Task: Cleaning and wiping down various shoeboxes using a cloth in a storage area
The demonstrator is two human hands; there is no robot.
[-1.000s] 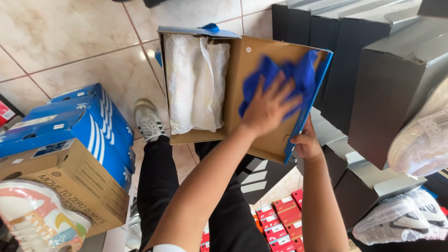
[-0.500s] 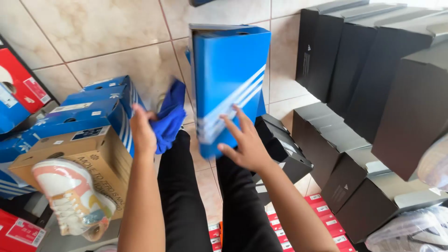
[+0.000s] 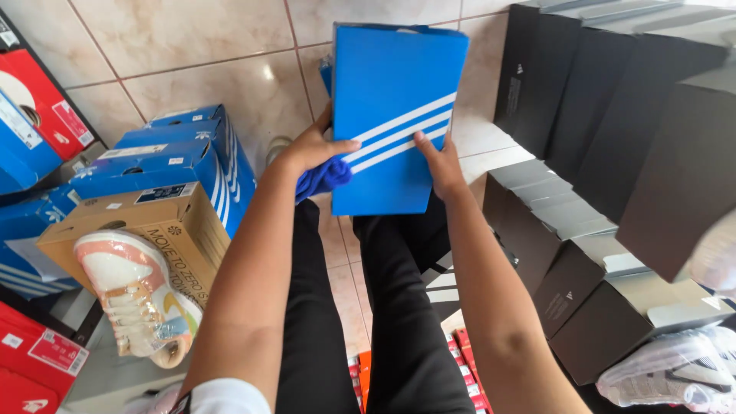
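A closed blue shoe box (image 3: 391,100) with three white stripes on its lid is held above my lap, over the tiled floor. My left hand (image 3: 313,147) grips its left edge and also clutches a blue cloth (image 3: 323,178) bunched under the palm. My right hand (image 3: 437,162) presses on the box's right lower edge, thumb on the lid. My legs in black trousers (image 3: 368,322) are below.
Blue shoe boxes (image 3: 165,165) are stacked at left with a brown cardboard box (image 3: 165,230) and a pastel sneaker (image 3: 138,295) on it. Red boxes (image 3: 38,103) lie at far left. Black shoe boxes (image 3: 613,138) fill the right side; wrapped white shoes (image 3: 675,368) lie at bottom right.
The box was open with white paper showing while my left hand wiped the lid's inside with the cloth. Now it is closed, lid up, and both hands hold its sides.
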